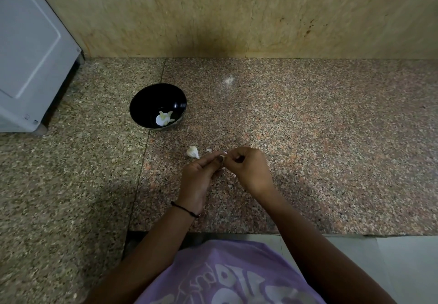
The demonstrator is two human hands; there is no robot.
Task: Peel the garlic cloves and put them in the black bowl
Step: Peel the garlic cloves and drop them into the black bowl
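black bowl (148,95): on the counter (308,137); it holds peeled cloves (163,119), about 2 or 3, the count unclear
clove in hand (222,157): held above the counter, nearer you than the black bowl and to its right, well apart from it; mostly hidden by your fingertips
left hand (196,173): thumb and fingers together, pinching the clove in hand to steady it
right hand (250,169): fingers curled, tips clamped on the same clove, apparently on its skin
unpeeled clove (192,152): on the counter between the black bowl and your hands, just beside your left fingertips; a skin scrap (209,150) lies near it
step: peeling, by my reading; not yet the drop
next move: strip the skin fully; carry the bare clove up-left to the black bowl; let go over it; then take the 1 unpeeled clove
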